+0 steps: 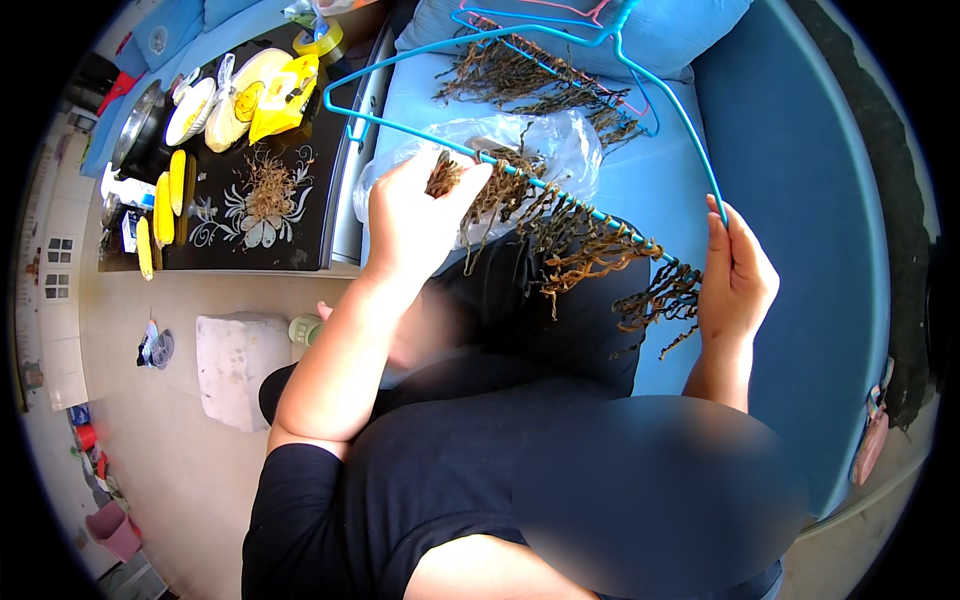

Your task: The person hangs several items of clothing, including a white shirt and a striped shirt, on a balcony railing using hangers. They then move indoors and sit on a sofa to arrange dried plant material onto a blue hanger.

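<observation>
A blue clothes hanger [413, 128] is held up in front of me, with bunches of dried brown plant strips [580, 250] knotted along its lower bar. My right hand [735, 280] is closed round the hanger's right corner. At the bar's left part, my left hand [420, 220] is closed, thumb and fingers pinching some of the brown strips against the bar. Behind that hand, a clear plastic bag [570, 145] lies on the blue sofa seat. Farther back, a second hanger, a pink one [597, 14], rests on the sofa beside more hanging strips [530, 75].
On my left stands a black table [215, 180] with a pile of dry scraps [270, 190], several yellow corn cobs [163, 208], a yellow bag [285, 98], a roll of tape [320, 42] and a dark pan [145, 125]. A pale stool [240, 365] is on the floor. The sofa arm [790, 230] rises at my right.
</observation>
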The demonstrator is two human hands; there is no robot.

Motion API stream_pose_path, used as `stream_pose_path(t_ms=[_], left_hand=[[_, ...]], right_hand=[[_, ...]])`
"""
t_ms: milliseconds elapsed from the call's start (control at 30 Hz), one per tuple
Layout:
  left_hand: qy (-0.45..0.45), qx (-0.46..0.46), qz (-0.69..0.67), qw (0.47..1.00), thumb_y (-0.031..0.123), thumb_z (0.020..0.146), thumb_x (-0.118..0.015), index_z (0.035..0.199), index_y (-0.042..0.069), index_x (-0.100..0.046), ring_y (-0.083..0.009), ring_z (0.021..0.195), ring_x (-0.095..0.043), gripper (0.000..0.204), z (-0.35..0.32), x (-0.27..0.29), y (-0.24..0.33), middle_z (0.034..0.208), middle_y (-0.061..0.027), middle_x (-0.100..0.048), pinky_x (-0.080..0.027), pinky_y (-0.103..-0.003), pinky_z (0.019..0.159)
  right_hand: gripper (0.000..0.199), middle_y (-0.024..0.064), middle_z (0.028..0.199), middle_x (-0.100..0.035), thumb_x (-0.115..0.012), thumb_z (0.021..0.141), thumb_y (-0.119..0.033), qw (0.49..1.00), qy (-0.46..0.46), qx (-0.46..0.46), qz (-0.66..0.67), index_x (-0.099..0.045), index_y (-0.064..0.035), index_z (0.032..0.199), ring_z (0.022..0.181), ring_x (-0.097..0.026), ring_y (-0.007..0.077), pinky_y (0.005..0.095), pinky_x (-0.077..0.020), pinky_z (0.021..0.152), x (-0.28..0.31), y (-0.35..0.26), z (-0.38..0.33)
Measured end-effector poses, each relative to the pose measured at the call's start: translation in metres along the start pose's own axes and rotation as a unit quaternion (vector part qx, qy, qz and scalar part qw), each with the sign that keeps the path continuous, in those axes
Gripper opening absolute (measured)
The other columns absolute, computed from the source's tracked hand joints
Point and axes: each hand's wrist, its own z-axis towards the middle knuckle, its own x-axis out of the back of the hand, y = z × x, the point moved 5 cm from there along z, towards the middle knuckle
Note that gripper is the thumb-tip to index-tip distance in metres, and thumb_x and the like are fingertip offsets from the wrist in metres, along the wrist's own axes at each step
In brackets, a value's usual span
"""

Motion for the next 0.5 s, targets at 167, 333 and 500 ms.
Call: stream_pose_path(t_ms=[167,333,500], left_hand=[[0.053,-0.101,0.054,0.992,0.008,0.072,-0.069,0.073,0.001,-0.060,-0.0137,0.052,-0.052,0.012,0.002,0.009,0.014,0.061,-0.0060,-0.056,-0.040,-0.025,0.050],[0.084,-0.274,0.125,0.950,0.006,0.069,-0.069,0.071,0.003,-0.059,-0.0223,0.052,-0.052,0.011,0.001,0.015,0.030,0.062,-0.0076,-0.054,-0.041,-0.029,0.048],[0.136,-0.317,0.169,0.923,0.003,0.069,-0.068,0.073,0.002,-0.056,-0.0225,0.058,-0.051,0.012,0.000,0.016,0.032,0.067,-0.0093,-0.052,-0.041,-0.028,0.051]], right_hand=[[0.014,0.0058,0.062,-0.057,-0.061,0.081,-0.006,1.000,-0.006,0.002,0.005,-0.064,-0.0002,0.094,0.053,-0.052,0.0099,0.0211,-0.0416,0.052,0.001,0.000,-0.001],[0.014,0.0056,0.063,-0.057,-0.062,0.081,-0.006,1.000,-0.008,0.010,0.020,-0.064,0.0000,0.094,0.054,-0.052,0.0095,0.0206,-0.0411,0.052,0.001,-0.002,0.000],[0.014,0.0076,0.064,-0.059,-0.063,0.080,-0.006,1.000,-0.006,0.016,0.022,-0.064,-0.0009,0.093,0.054,-0.055,0.0120,0.0221,-0.0425,0.053,0.004,-0.006,0.000]])
